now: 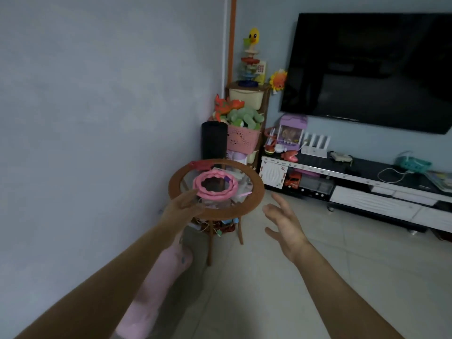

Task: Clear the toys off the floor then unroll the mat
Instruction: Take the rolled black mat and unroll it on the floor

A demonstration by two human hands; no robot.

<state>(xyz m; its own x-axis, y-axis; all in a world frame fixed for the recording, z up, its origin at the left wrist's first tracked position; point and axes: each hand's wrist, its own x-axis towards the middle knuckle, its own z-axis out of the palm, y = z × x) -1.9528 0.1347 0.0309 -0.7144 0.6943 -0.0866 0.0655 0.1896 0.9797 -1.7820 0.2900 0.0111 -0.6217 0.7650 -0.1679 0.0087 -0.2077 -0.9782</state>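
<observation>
Pink ring toy lies on the round glass surface. Left hand fingers touch its near edge, loosely curled. Right hand spread, empty, apart.

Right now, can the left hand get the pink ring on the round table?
Probably yes. The left hand is already at the near rim of the round table, right beside the pink ring lying on the glass top. Nothing sits between them, and the hand looks empty, though blur hides its fingers.
</observation>
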